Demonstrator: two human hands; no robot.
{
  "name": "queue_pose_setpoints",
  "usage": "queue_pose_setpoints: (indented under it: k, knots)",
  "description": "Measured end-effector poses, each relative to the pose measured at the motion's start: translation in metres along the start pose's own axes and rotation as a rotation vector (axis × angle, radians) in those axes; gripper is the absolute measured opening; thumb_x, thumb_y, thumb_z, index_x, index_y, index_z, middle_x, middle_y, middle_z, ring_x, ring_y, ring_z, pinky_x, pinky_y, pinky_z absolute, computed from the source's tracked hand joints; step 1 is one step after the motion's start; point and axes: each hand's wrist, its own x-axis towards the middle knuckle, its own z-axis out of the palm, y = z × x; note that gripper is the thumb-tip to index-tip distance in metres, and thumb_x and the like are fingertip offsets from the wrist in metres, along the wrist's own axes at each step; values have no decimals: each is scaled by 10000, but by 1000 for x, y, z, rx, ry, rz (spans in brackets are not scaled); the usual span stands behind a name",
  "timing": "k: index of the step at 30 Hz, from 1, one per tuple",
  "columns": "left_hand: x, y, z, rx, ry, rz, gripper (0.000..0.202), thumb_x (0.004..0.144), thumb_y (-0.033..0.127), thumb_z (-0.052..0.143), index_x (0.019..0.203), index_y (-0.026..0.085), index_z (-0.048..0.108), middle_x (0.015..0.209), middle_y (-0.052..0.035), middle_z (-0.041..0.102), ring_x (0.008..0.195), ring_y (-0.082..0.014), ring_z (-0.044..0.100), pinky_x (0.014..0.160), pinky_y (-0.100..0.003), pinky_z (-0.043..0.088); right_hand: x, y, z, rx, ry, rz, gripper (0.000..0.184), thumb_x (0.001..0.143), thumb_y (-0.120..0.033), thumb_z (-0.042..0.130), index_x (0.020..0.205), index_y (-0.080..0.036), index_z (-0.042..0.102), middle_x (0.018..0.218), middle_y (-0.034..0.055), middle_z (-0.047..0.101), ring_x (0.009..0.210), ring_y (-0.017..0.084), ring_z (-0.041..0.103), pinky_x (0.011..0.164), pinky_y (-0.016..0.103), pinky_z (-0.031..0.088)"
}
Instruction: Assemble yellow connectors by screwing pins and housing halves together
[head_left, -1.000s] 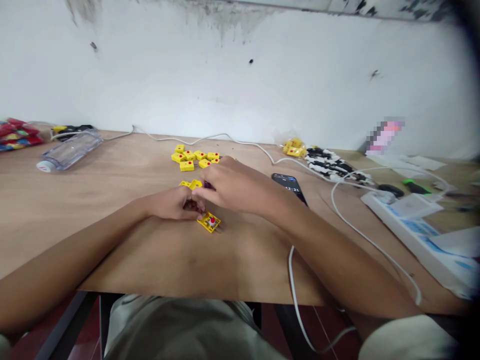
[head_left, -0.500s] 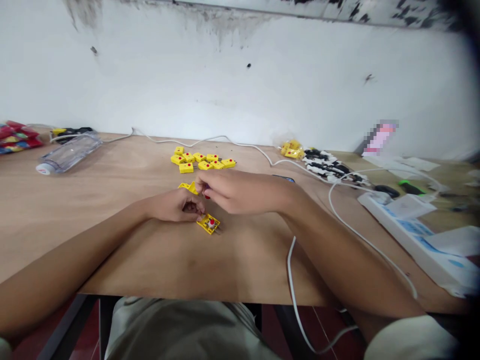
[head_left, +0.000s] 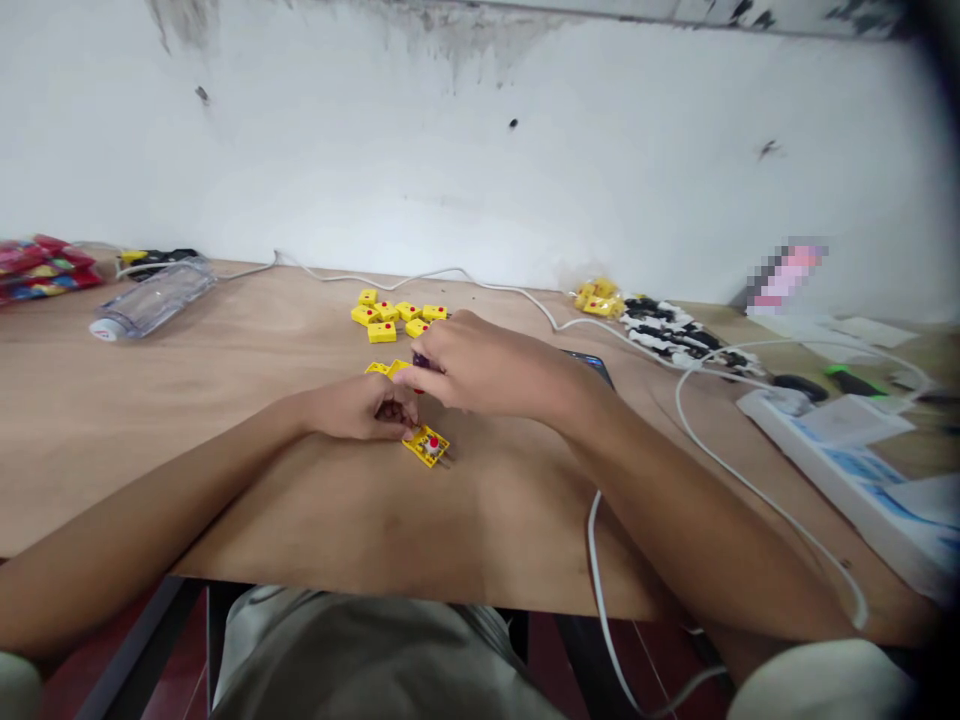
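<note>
1 yellow casing (head_left: 426, 447) lay open below frame centre, its corner apparently pinched by the left hand (head_left: 361, 410)'s fingers; the right hand (head_left: 484, 365)'s fingers curled around a dark object (head_left: 421, 360). Yellow blocks (head_left: 382, 332) above looked finished; this casing was not yet closed.

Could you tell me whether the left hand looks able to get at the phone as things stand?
Probably not easily: the right arm stretches between the left hand and the phone, and hides part of the phone from view.
</note>
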Motion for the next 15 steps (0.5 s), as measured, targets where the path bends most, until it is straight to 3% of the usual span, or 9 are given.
queue_pose_setpoints:
  k: [6,10,13,15]
  knots:
    - [0,6,0,-18,-16,-25,195,865,296,625,951,129,678,836,-58,682,691,-144,594,601,-240,458,-4,-1,2,-59,28,123,316,919,-299,479,760,-112,676,629,89,617,567,151,466,576,303,278]
    - [0,6,1,-27,2,-27,194,859,292,630,945,126,681,820,-55,680,693,-143,592,610,-243,463,-9,-2,4,-144,71,210,379,922,-403,474,778,-120,681,671,132,648,605,200,535,560,307,288]
    - [0,2,2,-44,27,-8,188,846,294,643,949,142,681,834,-51,682,705,-147,598,615,-243,468,-9,-1,4,-127,75,150,404,944,-441,449,772,-138,653,726,136,662,644,209,559,560,304,296]
    - [0,1,1,-37,24,-16,181,847,293,641,948,148,680,817,-43,678,695,-145,594,609,-241,467,-9,0,3,-37,22,54,330,965,-381,426,835,-148,620,783,110,670,636,175,543,563,292,303]
